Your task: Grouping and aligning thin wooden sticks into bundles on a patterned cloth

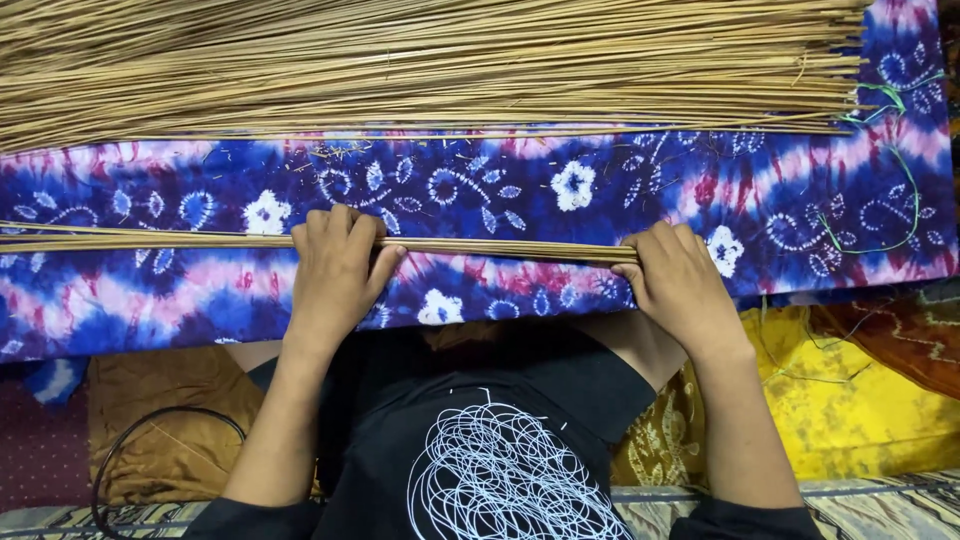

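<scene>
A thin bundle of long tan sticks (500, 248) lies crosswise on a blue, pink and white tie-dye cloth (560, 190). My left hand (335, 270) rests over the bundle near its middle, fingers curled on the sticks. At the bundle's right end my right hand (680, 280) has its fingers wrapped around the tips. The bundle runs on past my left hand to the left edge of view.
A large pile of the same tan sticks (420, 60) covers the far part of the cloth. Green thread (880, 170) trails on the right. Yellow (860, 400) and brown fabrics (170, 420) lie near my knees, with a black cable (130, 440) at the lower left.
</scene>
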